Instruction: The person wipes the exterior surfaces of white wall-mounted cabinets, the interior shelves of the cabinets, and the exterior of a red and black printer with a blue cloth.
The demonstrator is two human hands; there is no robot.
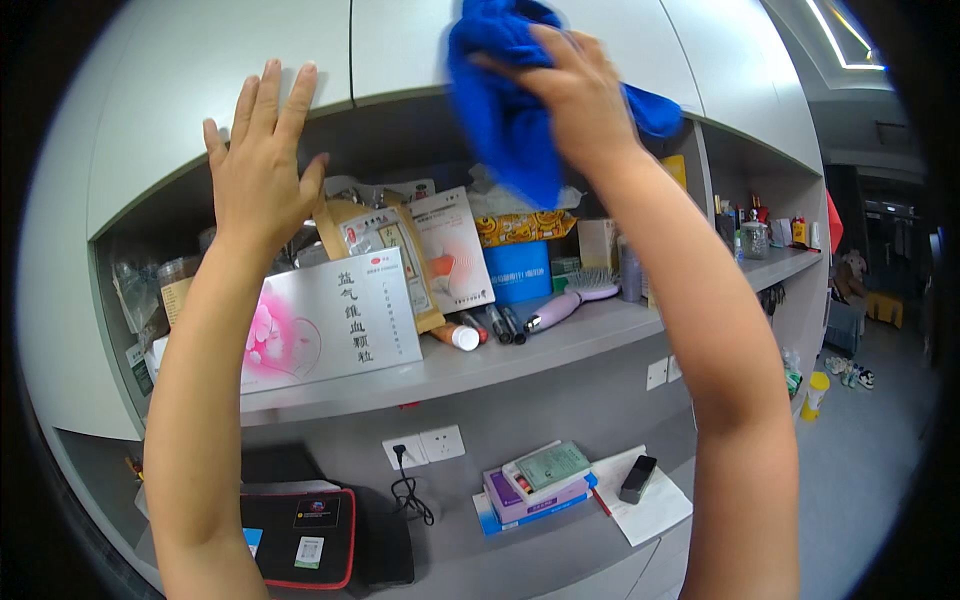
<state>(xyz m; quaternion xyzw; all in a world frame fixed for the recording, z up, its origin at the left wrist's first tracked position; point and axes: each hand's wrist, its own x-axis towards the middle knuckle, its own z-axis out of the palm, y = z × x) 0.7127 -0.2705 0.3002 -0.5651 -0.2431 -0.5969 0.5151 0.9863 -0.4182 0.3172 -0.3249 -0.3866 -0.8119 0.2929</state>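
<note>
My right hand (589,94) grips a bunched blue cloth (499,112), held against or just before the white upper cabinet doors (405,41); the cloth is blurred, and part of it hangs over the open shelf. To the left, my left hand (262,161) is spread, its fingertips at the lower edge of another cabinet door (172,82). Nothing is in that hand. Below it on the grey shelf (450,375) stands a white and pink medicine box (337,322), partly covered by my left forearm. A brown paper pouch (409,262) leans behind the box.
The shelf also holds a white carton (454,251), a blue box (519,271), a lilac hairbrush (574,298) and several pens (504,324). Underneath are wall sockets (424,448) with a plugged-in cord, stacked boxes (536,495), a black phone-like device (638,480) and a black case (300,517). A side shelf (787,266) holds small bottles.
</note>
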